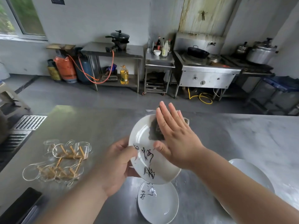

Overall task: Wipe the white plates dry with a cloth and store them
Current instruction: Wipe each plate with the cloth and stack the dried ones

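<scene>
At centre frame, left hand (116,164) grips the white plate (141,136), flat right hand (176,139) presses cloth (154,132) onto it; the wipe likely needs its lower half next.

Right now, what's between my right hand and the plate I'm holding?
A dark cloth, pressed by the open right hand against the white plate the left hand grips, seen in the head view.

White plate (142,160), black brush-script markings
</scene>
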Tool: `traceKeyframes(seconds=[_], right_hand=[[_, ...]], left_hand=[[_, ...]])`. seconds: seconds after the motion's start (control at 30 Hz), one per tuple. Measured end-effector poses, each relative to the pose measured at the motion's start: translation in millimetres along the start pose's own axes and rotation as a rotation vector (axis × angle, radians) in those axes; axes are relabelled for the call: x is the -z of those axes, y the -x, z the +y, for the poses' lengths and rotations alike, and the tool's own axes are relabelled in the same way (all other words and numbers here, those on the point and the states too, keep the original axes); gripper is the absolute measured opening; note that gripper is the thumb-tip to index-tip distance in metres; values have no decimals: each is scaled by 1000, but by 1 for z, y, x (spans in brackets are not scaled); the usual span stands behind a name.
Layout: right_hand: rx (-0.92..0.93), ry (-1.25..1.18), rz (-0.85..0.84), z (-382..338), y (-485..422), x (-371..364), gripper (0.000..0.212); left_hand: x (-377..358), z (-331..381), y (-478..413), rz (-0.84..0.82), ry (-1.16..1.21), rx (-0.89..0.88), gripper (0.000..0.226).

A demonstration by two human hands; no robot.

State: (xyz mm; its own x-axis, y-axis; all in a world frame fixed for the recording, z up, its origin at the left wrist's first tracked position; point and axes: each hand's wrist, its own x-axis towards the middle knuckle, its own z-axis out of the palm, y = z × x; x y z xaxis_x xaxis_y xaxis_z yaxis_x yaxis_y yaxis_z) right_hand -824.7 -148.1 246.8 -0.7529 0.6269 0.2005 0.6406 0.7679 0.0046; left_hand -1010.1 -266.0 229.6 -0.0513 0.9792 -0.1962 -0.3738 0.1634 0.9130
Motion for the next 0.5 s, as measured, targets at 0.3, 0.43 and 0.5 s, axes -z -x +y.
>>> traceKeyframes(seconds=[0.3, 0.43, 0.5], right_hand=[[150, -130, 40, -11, 10, -17, 95], [-184, -230, -99, 17, 31, -20, 91], [-319, -480, -4, 6, 51, -31, 87]], left_hand=[[-5, -18, -1, -18, 35, 21, 41], [-3, -23, -3, 82, 175, 27, 39], [-5, -26, -5, 138, 226, 23, 38]])
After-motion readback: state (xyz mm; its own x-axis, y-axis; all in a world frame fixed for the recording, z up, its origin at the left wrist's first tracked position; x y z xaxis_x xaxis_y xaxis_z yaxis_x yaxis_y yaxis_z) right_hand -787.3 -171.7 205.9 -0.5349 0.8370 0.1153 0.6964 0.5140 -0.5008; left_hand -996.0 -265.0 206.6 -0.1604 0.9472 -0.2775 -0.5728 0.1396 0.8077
